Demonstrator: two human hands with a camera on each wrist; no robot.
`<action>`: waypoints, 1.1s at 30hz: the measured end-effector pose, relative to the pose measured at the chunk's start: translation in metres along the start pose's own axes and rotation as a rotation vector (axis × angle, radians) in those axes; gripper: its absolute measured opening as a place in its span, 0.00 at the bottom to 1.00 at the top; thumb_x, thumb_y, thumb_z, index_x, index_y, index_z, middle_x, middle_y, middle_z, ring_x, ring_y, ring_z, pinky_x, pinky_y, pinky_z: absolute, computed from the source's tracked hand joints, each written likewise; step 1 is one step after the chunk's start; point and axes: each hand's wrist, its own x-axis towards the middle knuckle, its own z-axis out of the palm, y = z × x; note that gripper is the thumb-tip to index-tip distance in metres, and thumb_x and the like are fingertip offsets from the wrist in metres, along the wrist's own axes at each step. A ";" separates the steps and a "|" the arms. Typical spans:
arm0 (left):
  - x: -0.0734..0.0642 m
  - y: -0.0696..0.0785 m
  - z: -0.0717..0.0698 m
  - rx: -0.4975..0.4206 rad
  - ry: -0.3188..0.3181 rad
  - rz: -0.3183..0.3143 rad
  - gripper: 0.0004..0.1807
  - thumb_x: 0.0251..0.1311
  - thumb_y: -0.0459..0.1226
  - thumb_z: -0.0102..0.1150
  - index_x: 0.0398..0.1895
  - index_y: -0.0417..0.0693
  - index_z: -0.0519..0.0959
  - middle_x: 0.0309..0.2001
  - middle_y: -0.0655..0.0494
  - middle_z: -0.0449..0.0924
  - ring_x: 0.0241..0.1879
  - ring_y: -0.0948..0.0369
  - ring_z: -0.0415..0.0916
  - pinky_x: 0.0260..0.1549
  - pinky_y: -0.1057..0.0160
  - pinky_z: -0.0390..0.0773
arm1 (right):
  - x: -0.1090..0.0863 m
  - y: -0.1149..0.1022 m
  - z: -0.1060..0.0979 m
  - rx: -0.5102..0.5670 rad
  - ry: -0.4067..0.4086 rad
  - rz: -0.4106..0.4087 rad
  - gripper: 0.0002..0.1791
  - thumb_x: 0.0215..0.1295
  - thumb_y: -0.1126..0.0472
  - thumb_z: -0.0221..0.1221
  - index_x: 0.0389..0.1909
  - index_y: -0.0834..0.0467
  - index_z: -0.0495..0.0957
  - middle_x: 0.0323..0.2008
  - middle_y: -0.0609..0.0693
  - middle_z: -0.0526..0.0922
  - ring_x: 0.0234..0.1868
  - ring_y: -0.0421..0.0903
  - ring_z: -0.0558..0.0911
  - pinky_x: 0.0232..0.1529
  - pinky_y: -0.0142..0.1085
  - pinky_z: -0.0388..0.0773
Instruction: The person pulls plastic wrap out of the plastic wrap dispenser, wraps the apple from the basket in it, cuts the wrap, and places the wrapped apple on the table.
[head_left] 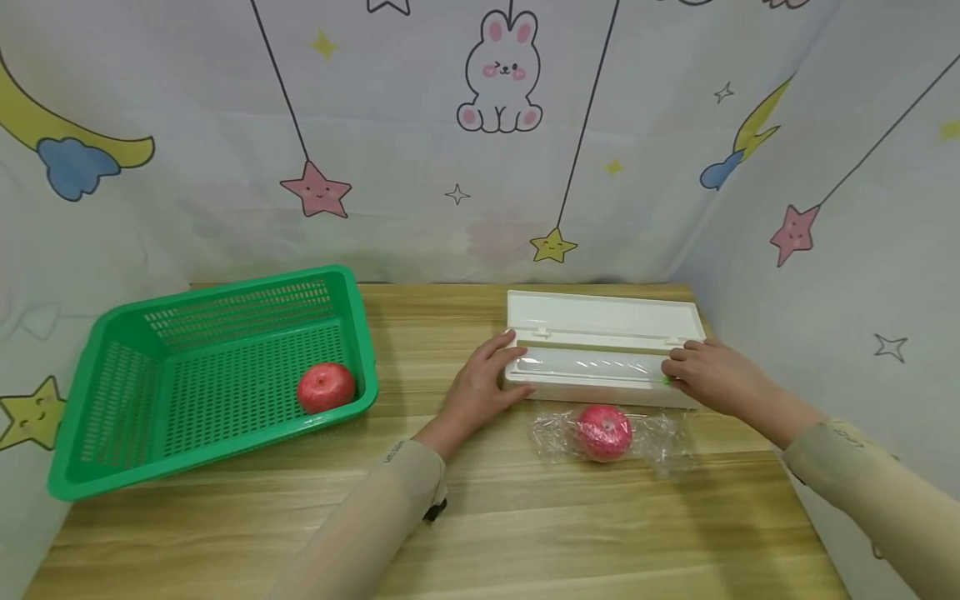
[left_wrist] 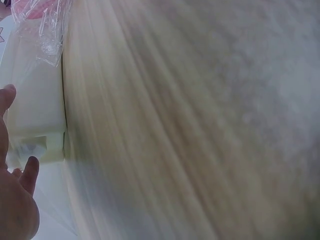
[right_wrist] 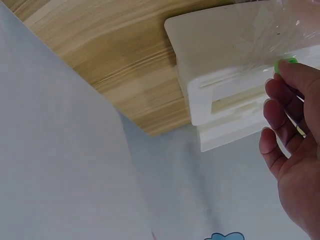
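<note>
A white cling film dispenser (head_left: pixel 600 393) sits on the table, its lid (head_left: pixel 607 312) raised at the back and a film roll (head_left: pixel 585 363) inside. My left hand (head_left: pixel 480 387) rests against its left end, fingers spread along the top and thumb near the front edge. Over at the right end, the thumb and fingers of my right hand (head_left: pixel 716 379) pinch a small green slider (right_wrist: pixel 285 64) on the dispenser's edge. In front lies a pink-red apple-like fruit (head_left: pixel 604 433), on or under crumpled clear film (head_left: pixel 663 442).
To the left stands a green plastic basket (head_left: pixel 217 450) holding another red fruit (head_left: pixel 326 387). Patterned white cloth (head_left: pixel 420 108) hangs behind the wood-grain table (head_left: pixel 540 533) and at its sides, close by the dispenser's right end.
</note>
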 end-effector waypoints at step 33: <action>-0.001 0.002 -0.005 0.015 -0.031 -0.012 0.35 0.65 0.51 0.75 0.73 0.52 0.78 0.81 0.53 0.64 0.80 0.50 0.62 0.76 0.48 0.66 | -0.046 0.024 0.003 -0.122 -0.114 0.042 0.16 0.54 0.68 0.79 0.34 0.55 0.79 0.30 0.50 0.78 0.32 0.53 0.80 0.31 0.47 0.79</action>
